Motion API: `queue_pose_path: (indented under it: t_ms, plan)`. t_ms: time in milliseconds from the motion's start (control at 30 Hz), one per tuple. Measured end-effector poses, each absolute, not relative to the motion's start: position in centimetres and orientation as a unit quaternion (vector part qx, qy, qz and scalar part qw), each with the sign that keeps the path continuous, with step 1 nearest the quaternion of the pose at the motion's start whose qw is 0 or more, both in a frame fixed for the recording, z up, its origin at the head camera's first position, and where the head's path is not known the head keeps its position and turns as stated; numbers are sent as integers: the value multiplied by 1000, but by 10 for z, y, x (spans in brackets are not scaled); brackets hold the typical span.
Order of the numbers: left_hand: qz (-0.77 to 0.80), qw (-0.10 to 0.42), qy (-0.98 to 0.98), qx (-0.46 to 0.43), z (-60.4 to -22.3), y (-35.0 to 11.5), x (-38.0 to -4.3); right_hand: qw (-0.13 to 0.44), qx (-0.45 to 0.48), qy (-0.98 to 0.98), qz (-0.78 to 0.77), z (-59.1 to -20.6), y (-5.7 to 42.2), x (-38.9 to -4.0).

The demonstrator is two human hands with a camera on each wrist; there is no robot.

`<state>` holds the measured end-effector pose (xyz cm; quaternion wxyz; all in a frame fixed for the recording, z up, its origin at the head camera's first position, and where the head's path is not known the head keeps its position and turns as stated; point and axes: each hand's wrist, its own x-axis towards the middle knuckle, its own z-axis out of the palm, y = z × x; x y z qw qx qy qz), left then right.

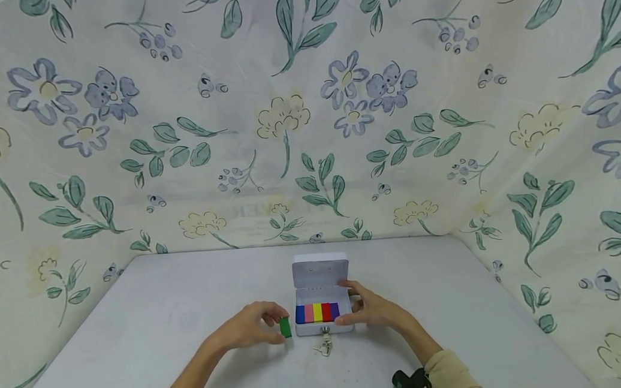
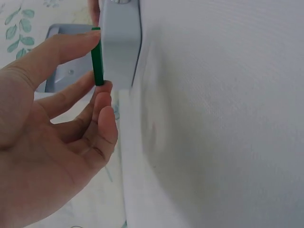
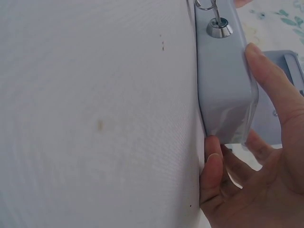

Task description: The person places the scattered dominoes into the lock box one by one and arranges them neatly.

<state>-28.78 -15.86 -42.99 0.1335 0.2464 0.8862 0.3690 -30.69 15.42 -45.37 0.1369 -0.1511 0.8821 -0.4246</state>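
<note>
A white lockbox [image 1: 298, 330] stands on the table with its lid [image 1: 320, 271] raised. Inside lies a row of coloured blocks [image 1: 317, 313]: blue, pink, yellow, red and purple. At the box's left side, my left hand [image 1: 255, 325] pinches a green block [image 2: 97, 58] between thumb and fingers, holding it upright. My right hand [image 1: 372, 307] grips the box's right side, its thumb [image 3: 259, 59] on the front rim and other fingers along the side and near the lid. A key sits in the front lock [image 3: 219, 28].
More keys on a ring [image 1: 325, 346] hang from the lock, in front of the box. The white table [image 1: 213, 273] runs back to a wall of floral cloth [image 1: 286, 159]. Black wrist cameras [image 1: 410, 383] are strapped at both sleeves.
</note>
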Motion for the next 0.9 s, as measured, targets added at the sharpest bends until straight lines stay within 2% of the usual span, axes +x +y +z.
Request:
queue_pose_path:
  t_ms: [567, 900]
  plan:
    - [373, 37, 896, 239, -424, -141, -301, 141, -155, 881, -424, -451, 155, -307]
    - [388, 43, 880, 270, -427, -116, -307, 144, -148, 882, -423, -453, 154, -306]
